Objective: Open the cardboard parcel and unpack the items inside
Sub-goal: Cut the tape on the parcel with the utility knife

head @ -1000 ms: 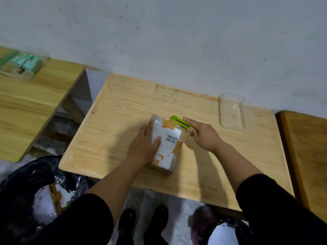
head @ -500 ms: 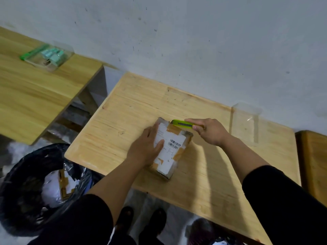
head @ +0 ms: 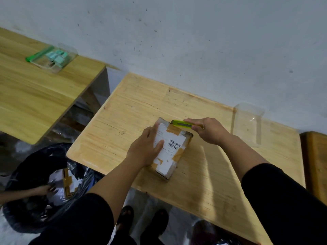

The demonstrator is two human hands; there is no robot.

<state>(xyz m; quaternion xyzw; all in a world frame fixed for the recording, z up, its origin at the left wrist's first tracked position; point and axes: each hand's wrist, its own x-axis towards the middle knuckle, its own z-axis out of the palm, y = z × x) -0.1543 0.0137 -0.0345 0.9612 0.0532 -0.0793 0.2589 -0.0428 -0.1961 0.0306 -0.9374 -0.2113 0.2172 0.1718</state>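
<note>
A small cardboard parcel with a white barcode label and brown tape lies on the wooden table. My left hand rests flat on the parcel's left side, fingers straight, thumb on the label. My right hand grips a yellow-green utility knife, whose tip sits at the parcel's far top edge. The parcel is closed.
A clear plastic box stands at the table's back right. A second table at the left bears a clear tray with green items. A black rubbish bag with cardboard scraps sits below left, another person's hand at it. A wall runs behind.
The knife tip has slid left along the parcel's far edge. The view has tilted and shifted right. My left hand stays on the parcel. Another person's hand has appeared at the bag.
</note>
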